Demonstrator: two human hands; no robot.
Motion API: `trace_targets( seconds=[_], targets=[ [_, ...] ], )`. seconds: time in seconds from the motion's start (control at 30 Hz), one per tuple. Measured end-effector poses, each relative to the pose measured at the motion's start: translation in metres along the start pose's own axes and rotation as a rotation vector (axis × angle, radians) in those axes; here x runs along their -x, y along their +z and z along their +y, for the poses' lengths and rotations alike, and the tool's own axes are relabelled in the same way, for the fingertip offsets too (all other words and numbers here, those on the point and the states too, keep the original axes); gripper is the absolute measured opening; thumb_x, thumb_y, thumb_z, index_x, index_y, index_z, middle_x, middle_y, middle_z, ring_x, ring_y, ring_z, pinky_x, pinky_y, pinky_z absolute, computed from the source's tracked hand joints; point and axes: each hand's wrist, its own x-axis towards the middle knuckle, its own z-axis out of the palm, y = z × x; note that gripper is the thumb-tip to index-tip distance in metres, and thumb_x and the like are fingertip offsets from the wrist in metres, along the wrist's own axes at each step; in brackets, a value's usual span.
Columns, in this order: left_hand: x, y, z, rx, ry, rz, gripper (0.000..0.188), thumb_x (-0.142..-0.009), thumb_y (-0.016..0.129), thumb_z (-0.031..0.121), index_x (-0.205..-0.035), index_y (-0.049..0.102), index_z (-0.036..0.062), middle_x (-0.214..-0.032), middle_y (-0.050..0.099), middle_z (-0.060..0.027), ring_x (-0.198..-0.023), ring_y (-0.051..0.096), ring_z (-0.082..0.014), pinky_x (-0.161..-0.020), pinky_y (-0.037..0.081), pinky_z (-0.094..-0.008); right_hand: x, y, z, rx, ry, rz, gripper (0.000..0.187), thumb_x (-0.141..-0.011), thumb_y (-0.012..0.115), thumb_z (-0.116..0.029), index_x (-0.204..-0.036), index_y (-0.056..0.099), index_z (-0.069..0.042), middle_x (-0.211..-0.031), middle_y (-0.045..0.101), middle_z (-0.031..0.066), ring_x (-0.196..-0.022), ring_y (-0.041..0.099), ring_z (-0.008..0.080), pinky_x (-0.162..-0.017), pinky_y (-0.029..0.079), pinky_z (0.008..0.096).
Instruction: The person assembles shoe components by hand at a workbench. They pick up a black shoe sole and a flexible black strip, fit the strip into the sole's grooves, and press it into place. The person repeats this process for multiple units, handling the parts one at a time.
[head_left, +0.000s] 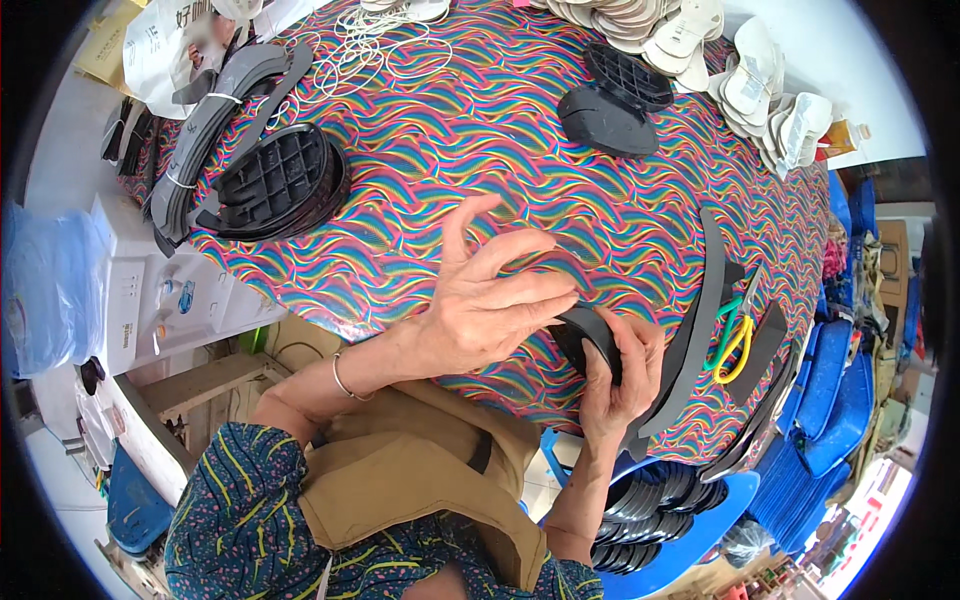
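My right hand is closed around a small black curved piece near the table's front edge, thumb on one side and fingers on the other. It looks like a shoe-sole part, though much of it is covered by the hand. From the left, my left hand reaches over with its fingers stretched out and spread, the thumb side raised. Its lower fingertips are at the upper edge of the black piece; whether they press on it I cannot tell. Long dark grey strips lie just right of my right hand.
Yellow-handled scissors and a green-handled tool lie at the right. Black ribbed sole parts are stacked at left beside bundled grey strips; two more black parts sit farther back. White cord and pale insoles line the far edge.
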Motion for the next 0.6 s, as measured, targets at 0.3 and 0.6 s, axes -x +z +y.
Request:
trace_targets(
  seconds=[0.3,0.6],
  targets=[
    [-0.004,-0.004,-0.004,-0.163,-0.038,-0.049,0.022,-0.066,0.081,0.024,-0.075,0.070,0.0067,-0.081,0.062,0.0001,-0.098,0.062,-0.0245,-0.095,0.035,-0.0594,0.002,0.007,-0.003,0.072,0.058,0.080,0.031,-0.079,0.068,0.003,-0.110,0.068,0.000,-0.097,0.060,0.0145,-0.089,0.060,0.0262,-0.080,0.048,0.0341],
    [-0.010,0.015,0.040,0.958,-0.814,-0.070,0.051,-0.086,0.073,0.013,-0.130,0.053,-0.0027,-0.106,0.066,-0.0167,-0.094,0.065,-0.0184,-0.078,0.053,-0.0334,0.017,0.032,-0.014,-0.980,0.538,0.525,0.031,-0.100,0.056,-0.021,-0.122,0.055,0.000,-0.113,0.064,0.0106,-0.098,0.064,0.0176,-0.086,0.053,0.0324]
  ],
)
